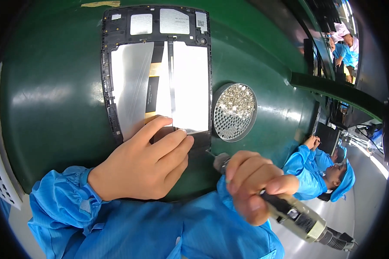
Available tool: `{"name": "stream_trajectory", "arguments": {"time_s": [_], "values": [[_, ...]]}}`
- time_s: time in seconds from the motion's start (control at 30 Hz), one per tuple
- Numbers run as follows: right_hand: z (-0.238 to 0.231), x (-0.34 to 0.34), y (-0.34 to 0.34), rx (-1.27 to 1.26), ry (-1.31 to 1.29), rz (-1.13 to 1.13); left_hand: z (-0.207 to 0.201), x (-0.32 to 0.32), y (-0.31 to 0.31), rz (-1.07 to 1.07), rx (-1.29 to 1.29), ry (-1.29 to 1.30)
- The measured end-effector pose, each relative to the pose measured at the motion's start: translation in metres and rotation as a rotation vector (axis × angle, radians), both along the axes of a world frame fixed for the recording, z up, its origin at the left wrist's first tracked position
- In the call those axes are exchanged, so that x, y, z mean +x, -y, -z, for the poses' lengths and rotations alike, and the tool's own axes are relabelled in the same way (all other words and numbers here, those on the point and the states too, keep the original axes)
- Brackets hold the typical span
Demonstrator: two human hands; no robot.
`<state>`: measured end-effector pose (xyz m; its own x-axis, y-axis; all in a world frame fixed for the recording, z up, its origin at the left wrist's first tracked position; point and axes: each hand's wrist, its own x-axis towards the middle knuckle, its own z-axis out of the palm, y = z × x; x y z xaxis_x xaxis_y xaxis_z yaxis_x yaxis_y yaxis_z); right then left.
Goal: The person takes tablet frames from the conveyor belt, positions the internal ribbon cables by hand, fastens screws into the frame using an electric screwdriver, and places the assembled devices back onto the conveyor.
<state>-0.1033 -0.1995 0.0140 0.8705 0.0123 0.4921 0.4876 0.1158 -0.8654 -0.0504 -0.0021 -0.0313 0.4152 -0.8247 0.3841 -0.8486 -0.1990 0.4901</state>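
Note:
A black tablet housing (157, 39) with silvery-white panels lies on the green work surface. Along its middle runs a thin dark ribbon cable (171, 82), beside a black label strip (151, 94). My left hand (149, 159) rests over the near part of the housing, fingers stretched out and pressing on it near the cable. My right hand (255, 183) is wrapped round an electric screwdriver (296, 216), whose tip points at the near right corner of the housing; I cannot tell if it touches. The left hand hides part of the near edge.
Right of the housing stands a round grey dish (234, 113) of small screws with a holed plate. A green bar (337, 95) crosses the far right. Beyond it, a co-worker in blue (309, 172) sits at the bench. A white perforated piece (3, 159) lies at the left edge.

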Motion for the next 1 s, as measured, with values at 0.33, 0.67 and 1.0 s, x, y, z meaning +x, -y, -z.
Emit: {"name": "stream_trajectory", "arguments": {"time_s": [0.33,0.67,1.0], "values": [[0.003,-0.002,-0.021,0.042,-0.054,-0.027,0.003,-0.001,0.001,-0.031,-0.099,-0.050],[0.005,0.003,-0.026,-0.043,-0.069,-0.047,0.005,-0.001,0.001,-0.056,-0.120,-0.098],[0.008,0.004,-0.020,-0.096,-0.002,-0.093,0.003,0.000,0.003,-0.036,-0.123,-0.089]]}}
